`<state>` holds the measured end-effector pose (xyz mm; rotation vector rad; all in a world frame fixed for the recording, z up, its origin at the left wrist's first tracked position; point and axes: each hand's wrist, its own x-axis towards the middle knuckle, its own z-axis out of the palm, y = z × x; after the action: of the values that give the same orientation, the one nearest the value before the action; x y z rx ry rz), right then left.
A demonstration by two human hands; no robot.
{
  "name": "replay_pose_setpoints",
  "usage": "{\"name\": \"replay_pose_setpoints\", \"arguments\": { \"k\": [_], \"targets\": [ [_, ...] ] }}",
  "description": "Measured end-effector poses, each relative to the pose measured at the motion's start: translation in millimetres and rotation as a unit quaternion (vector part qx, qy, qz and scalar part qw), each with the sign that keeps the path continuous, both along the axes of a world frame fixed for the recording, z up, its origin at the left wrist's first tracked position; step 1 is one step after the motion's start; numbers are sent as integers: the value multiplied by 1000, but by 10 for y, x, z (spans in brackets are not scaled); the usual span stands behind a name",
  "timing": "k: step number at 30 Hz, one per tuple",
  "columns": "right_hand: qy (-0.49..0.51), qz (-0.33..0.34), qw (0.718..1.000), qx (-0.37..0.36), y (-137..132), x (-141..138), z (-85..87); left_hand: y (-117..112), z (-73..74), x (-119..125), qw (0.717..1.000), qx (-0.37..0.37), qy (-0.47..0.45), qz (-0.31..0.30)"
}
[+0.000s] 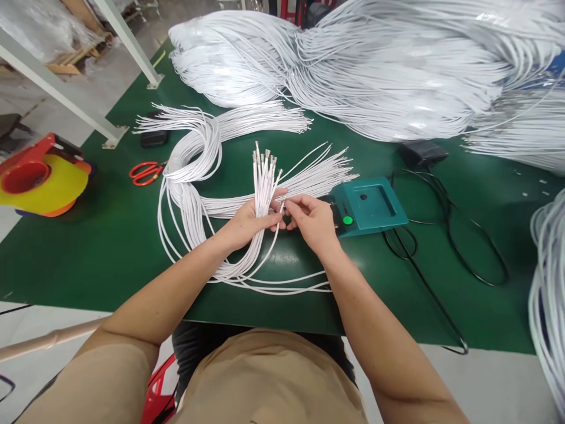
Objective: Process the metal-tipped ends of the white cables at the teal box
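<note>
A bundle of white wires stands upright in my left hand, its metal-tipped ends pointing away from me. The thumb and fingers of that hand are closed round it. My right hand pinches the end of a single white wire just right of the bundle; its tip is too small to make out. Behind my hands lie more loose wire ends, fanned out on the green table. Touching or close beside my right hand is a teal device with a green button.
Large coils of white wire fill the back of the table. Orange-handled scissors and a tape dispenser are at the left. A black adapter and its cable lie at the right, near another wire coil.
</note>
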<state>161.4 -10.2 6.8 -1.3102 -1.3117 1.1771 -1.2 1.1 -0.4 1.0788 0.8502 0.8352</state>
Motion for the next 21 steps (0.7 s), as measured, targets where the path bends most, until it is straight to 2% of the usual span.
{"name": "replay_pose_setpoints", "arguments": {
  "k": [2,3,5,7,9,12,15,21],
  "targets": [
    [-151,4,983,104,-20,15,-20,2,18,-10,1000,-13,-9,-22],
    [-236,9,958,162,-32,27,-19,3,28,-12,999,-20,-14,-29],
    [-390,28,886,250,-53,66,14,3,40,-12,999,-36,-22,-33],
    [-484,68,824,286,-50,138,83,5,37,-6,998,-47,-23,-30],
    [-527,101,790,298,-10,248,165,8,21,4,998,-46,-13,-28],
    [-565,110,769,279,98,444,244,4,6,34,999,-35,27,-15],
    [-590,170,752,240,188,578,242,-17,20,92,996,-12,88,11],
    [-584,174,756,237,201,608,187,-41,6,207,988,27,139,69]
  ]
}}
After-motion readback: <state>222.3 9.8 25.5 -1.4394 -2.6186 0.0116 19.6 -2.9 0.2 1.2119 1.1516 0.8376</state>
